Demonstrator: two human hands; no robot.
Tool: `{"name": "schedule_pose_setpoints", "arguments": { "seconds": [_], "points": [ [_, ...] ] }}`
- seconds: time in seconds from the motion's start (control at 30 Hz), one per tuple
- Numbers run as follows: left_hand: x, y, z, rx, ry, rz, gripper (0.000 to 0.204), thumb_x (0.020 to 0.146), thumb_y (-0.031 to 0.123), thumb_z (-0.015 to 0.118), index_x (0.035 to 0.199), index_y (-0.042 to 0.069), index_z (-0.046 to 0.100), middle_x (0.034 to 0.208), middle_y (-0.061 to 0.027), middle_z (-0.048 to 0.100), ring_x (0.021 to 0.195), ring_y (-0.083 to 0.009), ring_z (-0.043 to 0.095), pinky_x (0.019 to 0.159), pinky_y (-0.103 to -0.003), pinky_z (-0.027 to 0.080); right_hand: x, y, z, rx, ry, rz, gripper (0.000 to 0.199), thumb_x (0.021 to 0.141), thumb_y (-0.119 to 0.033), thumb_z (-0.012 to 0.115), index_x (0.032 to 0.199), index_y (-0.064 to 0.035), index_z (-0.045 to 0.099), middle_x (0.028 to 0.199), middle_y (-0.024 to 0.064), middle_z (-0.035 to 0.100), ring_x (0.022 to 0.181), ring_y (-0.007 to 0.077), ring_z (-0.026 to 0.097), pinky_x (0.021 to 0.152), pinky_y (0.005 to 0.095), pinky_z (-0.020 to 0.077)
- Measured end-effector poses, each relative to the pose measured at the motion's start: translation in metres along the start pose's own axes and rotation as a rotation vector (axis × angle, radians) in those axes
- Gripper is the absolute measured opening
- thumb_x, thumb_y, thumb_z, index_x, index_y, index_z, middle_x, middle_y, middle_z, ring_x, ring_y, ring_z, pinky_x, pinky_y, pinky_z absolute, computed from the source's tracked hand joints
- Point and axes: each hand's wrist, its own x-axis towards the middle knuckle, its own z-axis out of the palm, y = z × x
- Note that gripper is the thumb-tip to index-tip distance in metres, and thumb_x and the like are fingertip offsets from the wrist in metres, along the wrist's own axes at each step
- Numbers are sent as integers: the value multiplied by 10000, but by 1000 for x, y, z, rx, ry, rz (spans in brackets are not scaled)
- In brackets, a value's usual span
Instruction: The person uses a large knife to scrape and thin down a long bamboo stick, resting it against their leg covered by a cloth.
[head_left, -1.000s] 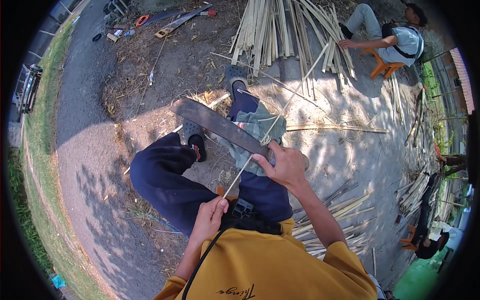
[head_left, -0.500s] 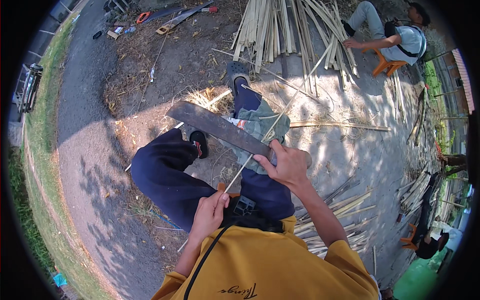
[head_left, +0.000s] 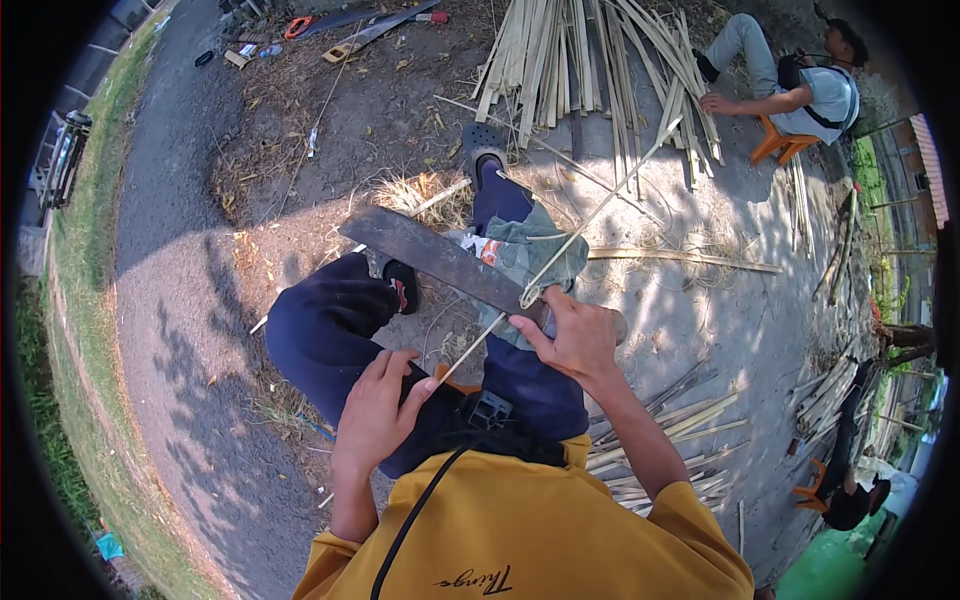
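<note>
My right hand [head_left: 578, 335] is wrapped round the handle of a machete [head_left: 430, 258], whose dark broad blade points up and left above my legs. A thin pale bamboo strip [head_left: 472, 350] passes at the blade close to my right thumb and runs on toward the upper right. Beside the blade's base, a pale curl of shaving [head_left: 528, 297] sticks up. My left hand [head_left: 378, 405] is open over my left thigh, fingers apart, its thumb tip by the strip's near end. A grey-green cloth [head_left: 560, 262] covers my right leg under the blade.
Ahead lies a big pile of bamboo strips [head_left: 545, 60]. More strips [head_left: 690, 425] lie to my right. Saws [head_left: 375, 38] rest on the ground at far left. Another person [head_left: 800, 90] sits on an orange stool [head_left: 780, 142] at upper right.
My left hand has loosened from its pinch on the strip, spreading its fingers and shifting slightly left. A shaving curl has gathered near my right hand, which stays on the machete.
</note>
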Motion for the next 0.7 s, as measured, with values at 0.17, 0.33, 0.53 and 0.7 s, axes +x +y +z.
{"name": "schedule_pose_setpoints", "arguments": {
  "seconds": [0.17, 0.33, 0.53, 0.7],
  "points": [
    [50, 23, 35, -342, -65, 249, 299, 1111, 280, 575, 1168, -4, 652, 923, -204, 676, 830, -376, 679, 783, -466, 521, 0, 0, 0, 19, 13, 5, 540, 922, -567, 762, 923, -47, 617, 716, 155, 706, 627, 379, 710, 564, 479, 524],
    [70, 21, 62, -521, -123, 128, 318, 1129, 221, 542, 958, -25, 650, 715, -122, 571, 657, -175, 539, 640, -367, 443, 1, 2, -2, 9, -10, 24, 533, 920, -558, 765, 930, -45, 618, 718, 157, 708, 635, 383, 714, 561, 481, 518],
    [80, 43, 77, -460, 57, 218, 317, 1129, 198, 524, 910, -8, 622, 667, -181, 595, 598, -342, 638, 613, -431, 467, -3, 5, 1, 29, -4, 23, 508, 935, -536, 751, 944, -46, 619, 717, 158, 706, 631, 386, 712, 565, 481, 517],
    [60, 33, 65, -444, -3, 101, 299, 1120, 185, 539, 901, -9, 599, 706, -179, 622, 647, -410, 651, 618, -441, 481, -2, 7, 0, 34, 8, 38, 493, 950, -529, 738, 956, -50, 621, 717, 156, 705, 623, 381, 710, 560, 486, 514]
  ]
}}
